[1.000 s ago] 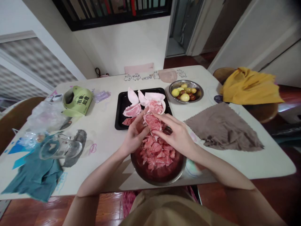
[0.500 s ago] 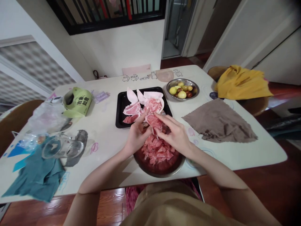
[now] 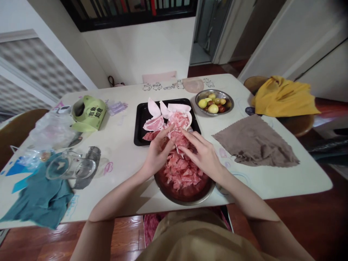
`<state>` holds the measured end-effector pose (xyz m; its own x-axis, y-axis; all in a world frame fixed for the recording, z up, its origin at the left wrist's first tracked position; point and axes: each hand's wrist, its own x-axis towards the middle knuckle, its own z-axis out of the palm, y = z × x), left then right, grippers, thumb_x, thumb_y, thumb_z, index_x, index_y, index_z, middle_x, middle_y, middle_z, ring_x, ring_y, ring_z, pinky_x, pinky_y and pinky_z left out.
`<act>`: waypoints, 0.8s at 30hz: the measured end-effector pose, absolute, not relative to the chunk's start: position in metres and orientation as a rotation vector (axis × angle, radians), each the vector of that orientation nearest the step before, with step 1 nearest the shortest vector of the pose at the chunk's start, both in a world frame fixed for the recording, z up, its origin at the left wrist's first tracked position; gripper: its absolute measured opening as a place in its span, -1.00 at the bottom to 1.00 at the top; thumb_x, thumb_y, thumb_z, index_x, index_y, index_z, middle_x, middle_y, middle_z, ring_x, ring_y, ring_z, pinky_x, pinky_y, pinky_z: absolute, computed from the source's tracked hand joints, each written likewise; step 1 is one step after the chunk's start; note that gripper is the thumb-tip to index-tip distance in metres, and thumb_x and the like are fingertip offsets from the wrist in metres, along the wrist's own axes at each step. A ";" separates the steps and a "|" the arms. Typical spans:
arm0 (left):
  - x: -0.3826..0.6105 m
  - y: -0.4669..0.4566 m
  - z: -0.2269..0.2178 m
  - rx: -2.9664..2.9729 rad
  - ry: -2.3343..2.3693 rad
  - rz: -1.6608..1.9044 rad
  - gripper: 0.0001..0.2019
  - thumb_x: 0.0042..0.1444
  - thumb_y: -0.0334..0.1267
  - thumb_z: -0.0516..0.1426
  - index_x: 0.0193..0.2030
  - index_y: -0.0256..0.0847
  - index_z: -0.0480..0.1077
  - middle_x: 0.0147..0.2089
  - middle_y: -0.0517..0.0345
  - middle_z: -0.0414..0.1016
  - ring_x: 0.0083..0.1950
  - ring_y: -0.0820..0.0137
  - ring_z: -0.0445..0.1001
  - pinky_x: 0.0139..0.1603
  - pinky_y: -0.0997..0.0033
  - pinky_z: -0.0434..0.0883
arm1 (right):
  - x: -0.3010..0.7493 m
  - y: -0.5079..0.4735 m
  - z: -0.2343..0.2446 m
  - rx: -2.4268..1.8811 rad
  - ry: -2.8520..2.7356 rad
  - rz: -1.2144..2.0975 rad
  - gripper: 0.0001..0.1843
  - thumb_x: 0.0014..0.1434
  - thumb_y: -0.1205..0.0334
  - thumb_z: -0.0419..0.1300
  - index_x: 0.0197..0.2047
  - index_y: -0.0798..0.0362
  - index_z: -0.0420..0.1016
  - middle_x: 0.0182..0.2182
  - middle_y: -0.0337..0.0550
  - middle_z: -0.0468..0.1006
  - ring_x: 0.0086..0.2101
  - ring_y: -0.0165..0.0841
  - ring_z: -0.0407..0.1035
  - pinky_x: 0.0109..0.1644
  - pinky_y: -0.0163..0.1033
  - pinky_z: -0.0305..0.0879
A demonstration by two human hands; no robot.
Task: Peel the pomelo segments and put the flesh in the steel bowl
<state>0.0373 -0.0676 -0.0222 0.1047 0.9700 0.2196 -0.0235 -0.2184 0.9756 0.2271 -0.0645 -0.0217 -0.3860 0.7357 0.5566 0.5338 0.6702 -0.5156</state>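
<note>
Both the left hand [image 3: 156, 154] and right hand [image 3: 202, 156] pinch one pomelo segment [image 3: 178, 139] over the steel bowl [image 3: 185, 195] at the worktop's near edge; juicy bits could slip and miss it.

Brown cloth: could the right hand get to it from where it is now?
Probably yes. The brown cloth lies flat just beside the right hand, with only bare table between them.

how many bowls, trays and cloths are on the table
bowls: 2 (big bowl, fruit bowl)
trays: 1 (black tray)
cloths: 2 (brown cloth, teal cloth)
total: 5
</note>
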 end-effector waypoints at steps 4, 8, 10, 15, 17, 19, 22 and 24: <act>0.037 -0.067 -0.024 1.535 1.031 1.307 -0.65 0.32 -0.13 0.21 0.21 -0.07 0.48 0.30 -0.02 0.47 0.36 0.13 0.41 0.37 0.04 0.43 | 0.227 -0.064 -0.030 -0.999 -2.140 0.244 -0.42 0.45 0.19 0.08 0.48 0.00 0.16 0.08 0.07 0.57 0.05 -0.16 0.54 0.17 -0.01 0.54; 0.036 -0.067 -0.026 1.521 1.085 1.251 -0.69 0.34 -0.10 0.19 0.15 -0.13 0.46 0.13 -0.03 0.53 0.20 0.18 0.49 0.29 0.10 0.47 | 0.224 -0.062 -0.038 -1.044 -2.220 0.079 -0.42 0.45 0.21 0.05 0.47 0.14 0.15 0.04 0.15 0.58 0.00 -0.10 0.56 0.07 -0.01 0.58; 0.036 -0.067 -0.028 1.513 1.098 1.238 -0.70 0.33 -0.09 0.20 0.12 -0.14 0.44 0.07 0.00 0.53 0.12 0.22 0.51 0.22 0.15 0.51 | 0.223 -0.060 -0.042 -1.059 -2.244 0.014 -0.42 0.44 0.25 0.03 0.46 0.21 0.15 0.02 0.19 0.58 -0.03 -0.08 0.56 0.00 0.00 0.60; 0.040 -0.067 -0.027 1.437 1.051 1.281 -0.71 0.29 -0.11 0.24 0.08 -0.13 0.41 0.06 0.03 0.47 0.11 0.27 0.50 0.16 0.25 0.56 | 0.222 -0.057 -0.045 -1.098 -2.186 -0.019 -0.47 0.42 0.33 0.03 0.41 0.14 0.25 -0.07 0.11 0.63 -0.09 -0.12 0.57 0.00 -0.01 0.59; 0.042 -0.068 -0.025 1.356 1.022 1.310 -0.72 0.29 -0.09 0.24 0.06 -0.12 0.40 0.06 0.05 0.45 0.08 0.31 0.50 0.06 0.33 0.61 | 0.222 -0.057 -0.043 -1.047 -2.092 0.042 -0.50 0.42 0.29 0.06 0.39 0.09 0.29 -0.04 0.08 0.64 -0.08 -0.16 0.57 0.06 -0.03 0.57; 0.044 -0.070 -0.021 1.285 1.005 1.347 -0.74 0.29 -0.08 0.24 0.03 -0.11 0.39 0.06 0.08 0.43 0.05 0.35 0.51 -0.03 0.40 0.63 | 0.223 -0.059 -0.039 -0.983 -2.000 0.147 -0.52 0.41 0.25 0.12 0.36 0.06 0.32 0.01 0.06 0.63 -0.04 -0.18 0.57 0.11 -0.04 0.55; 0.046 -0.074 -0.016 1.261 0.991 1.392 -0.77 0.33 -0.08 0.19 0.03 -0.10 0.38 0.17 0.06 0.42 0.14 0.32 0.50 0.00 0.40 0.62 | 0.225 -0.063 -0.035 -0.947 -1.954 0.283 -0.54 0.40 0.20 0.17 0.33 0.03 0.35 0.05 0.04 0.61 0.02 -0.20 0.56 0.14 -0.05 0.54; 0.046 -0.076 -0.013 1.277 0.958 1.377 -0.78 0.37 -0.08 0.16 0.04 -0.09 0.38 0.24 0.03 0.42 0.19 0.29 0.50 0.05 0.34 0.61 | 0.226 -0.064 -0.035 -0.948 -1.974 0.305 -0.56 0.42 0.18 0.16 0.32 0.02 0.36 0.01 0.03 0.63 -0.01 -0.20 0.57 0.12 -0.05 0.55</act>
<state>0.0457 -0.0757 -0.0133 0.0427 0.9773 0.2076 -0.1451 -0.1996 0.9691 0.2265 -0.0638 -0.0348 -0.3034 0.7218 0.6220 0.5007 0.6762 -0.5404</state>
